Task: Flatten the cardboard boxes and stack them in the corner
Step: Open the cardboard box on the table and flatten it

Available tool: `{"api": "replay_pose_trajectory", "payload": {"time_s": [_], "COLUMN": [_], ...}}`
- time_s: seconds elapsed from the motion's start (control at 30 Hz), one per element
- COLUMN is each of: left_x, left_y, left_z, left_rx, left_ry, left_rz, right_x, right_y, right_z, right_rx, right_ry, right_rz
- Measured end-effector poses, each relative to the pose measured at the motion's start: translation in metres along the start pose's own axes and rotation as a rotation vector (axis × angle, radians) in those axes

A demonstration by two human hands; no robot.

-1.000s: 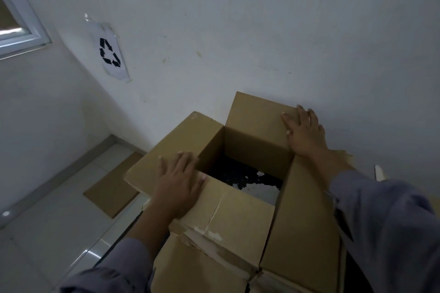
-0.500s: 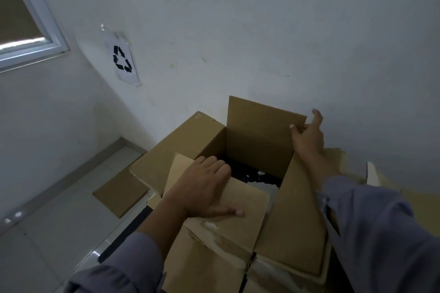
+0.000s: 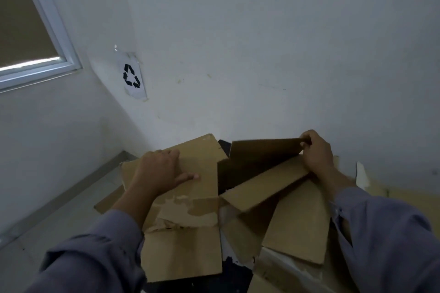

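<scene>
Below the recycling sign (image 3: 131,76), left hand (image 3: 158,171) presses flat, right hand (image 3: 315,150) pinches box flap (image 3: 264,147).

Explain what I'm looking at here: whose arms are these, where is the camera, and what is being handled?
No machine here: a person wears a camera on the head, looking down at their own arms in grey-blue sleeves. The left hand presses flat on a flap of the cardboard box. The right hand pinches the edge of the far flap, folding it inward. A flat cardboard piece lies on the floor towards the corner, under a recycling sign taped to the wall. A window is at upper left.
</scene>
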State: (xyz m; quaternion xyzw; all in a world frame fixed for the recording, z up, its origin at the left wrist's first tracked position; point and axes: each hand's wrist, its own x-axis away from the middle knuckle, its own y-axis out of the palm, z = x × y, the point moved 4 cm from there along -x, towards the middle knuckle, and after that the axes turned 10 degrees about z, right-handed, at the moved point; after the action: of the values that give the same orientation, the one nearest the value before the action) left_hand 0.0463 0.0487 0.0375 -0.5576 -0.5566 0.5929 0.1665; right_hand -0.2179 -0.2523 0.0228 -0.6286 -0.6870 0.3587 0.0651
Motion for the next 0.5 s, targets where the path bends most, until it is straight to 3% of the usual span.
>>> {"api": "replay_pose_trajectory", "payload": {"time_s": [0.13, 0.3, 0.5], "left_x": [-0.009, -0.019, -0.034], "left_y": [0.011, 0.033, 0.052], "left_z": [-0.013, -0.033, -0.040], "left_rx": [-0.053, 0.094, 0.143], "left_ry": [-0.127, -0.305, -0.272], "left_rz": [-0.047, -0.224, -0.523], "right_x": [0.012, 0.024, 0.059], "right_y": [-0.015, -0.024, -0.018], "right_z": [0.006, 0.011, -0.002], "right_rx": [0.087, 0.123, 0.007], "right_ry": [-0.036, 0.010, 0.177], "right_rz": [0.009, 0.101, 0.322]}}
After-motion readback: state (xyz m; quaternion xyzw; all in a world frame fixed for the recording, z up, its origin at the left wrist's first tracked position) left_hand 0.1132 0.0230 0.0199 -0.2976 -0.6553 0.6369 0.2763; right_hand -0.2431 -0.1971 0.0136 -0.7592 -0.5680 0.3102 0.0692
